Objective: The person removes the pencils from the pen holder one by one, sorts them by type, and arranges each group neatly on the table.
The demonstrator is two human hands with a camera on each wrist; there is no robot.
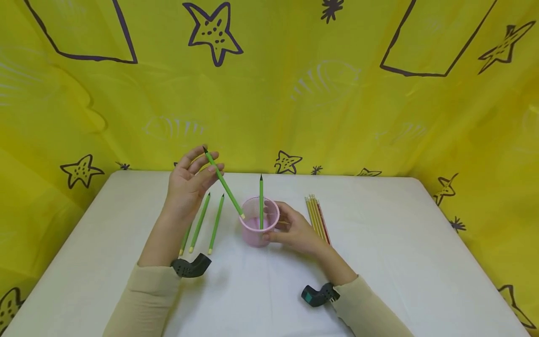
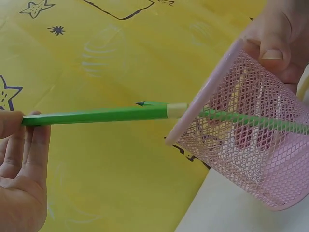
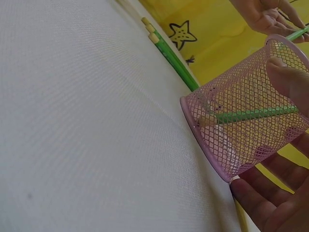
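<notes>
A pink mesh pencil cup (image 1: 254, 238) stands at the middle of the table, and my right hand (image 1: 296, 231) grips its right side with thumb and fingers around it. One green pencil (image 1: 261, 196) is inside the cup, black tip up. My left hand (image 1: 189, 180) pinches another green pencil (image 1: 227, 189) near its black tip. That pencil slants down to the right, its pale yellow end at the cup's rim (image 2: 205, 92). In the right wrist view the cup (image 3: 241, 106) shows the first pencil's pale end near its base, seen through the mesh.
Several green pencils (image 1: 216, 224) lie on the white table (image 1: 261, 290) left of the cup, partly behind the left forearm. Right of the cup lies a row of yellow pencils (image 1: 316, 215) with a red pencil (image 1: 324, 222) beside them. A yellow patterned cloth (image 1: 261, 103) hangs behind.
</notes>
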